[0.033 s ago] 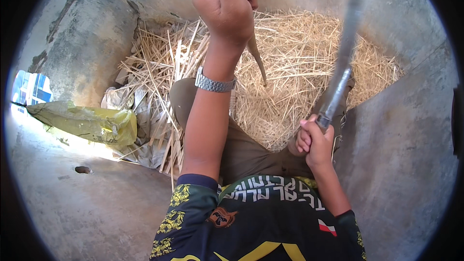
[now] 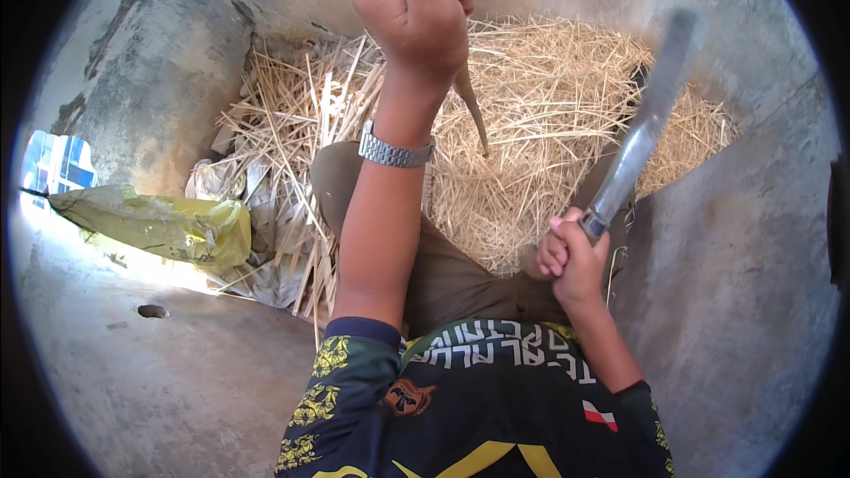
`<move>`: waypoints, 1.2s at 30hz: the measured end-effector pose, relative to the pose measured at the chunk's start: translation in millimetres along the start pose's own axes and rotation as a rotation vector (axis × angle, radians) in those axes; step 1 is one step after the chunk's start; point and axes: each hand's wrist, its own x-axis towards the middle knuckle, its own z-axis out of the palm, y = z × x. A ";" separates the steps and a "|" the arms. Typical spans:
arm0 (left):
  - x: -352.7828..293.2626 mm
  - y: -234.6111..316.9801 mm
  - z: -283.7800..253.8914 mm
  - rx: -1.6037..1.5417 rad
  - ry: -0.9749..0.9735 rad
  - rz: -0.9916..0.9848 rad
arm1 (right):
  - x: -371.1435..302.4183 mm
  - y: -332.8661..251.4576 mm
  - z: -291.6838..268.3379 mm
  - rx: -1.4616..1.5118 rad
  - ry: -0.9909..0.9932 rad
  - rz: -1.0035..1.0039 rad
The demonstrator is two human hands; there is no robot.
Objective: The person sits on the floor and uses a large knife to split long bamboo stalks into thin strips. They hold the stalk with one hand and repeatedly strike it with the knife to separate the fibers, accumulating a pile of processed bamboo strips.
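Note:
My left hand is raised at the top edge, its fingers closed. A brownish tapered stick comes out below that fist, its narrow end pointing down over the straw; the hand and wrist hide where it is gripped. Lower right, my right hand is wrapped round the handle of a machete. Its long metal blade points up and to the right, blurred toward the tip. The blade is apart from the stick.
Pale straw shavings lie piled beyond my legs. Thin split strips heap up on the left. A yellow plastic bag lies beside them. Concrete walls rise around me, one with a small hole.
The machete blade has swung slightly to the right, its tip a little lower. My left hand and the stick have hardly moved.

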 end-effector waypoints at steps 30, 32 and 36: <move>4.3 -19.8 -15.7 0.167 -0.076 0.206 | 15.2 61.1 -33.2 -0.675 -0.144 0.297; 8.2 -17.3 -22.3 0.123 -0.059 0.153 | 13.2 62.3 -40.4 -0.762 -0.117 0.214; 13.1 -7.5 -39.0 0.072 -0.016 0.066 | 5.6 11.8 -15.8 -0.528 -0.076 0.166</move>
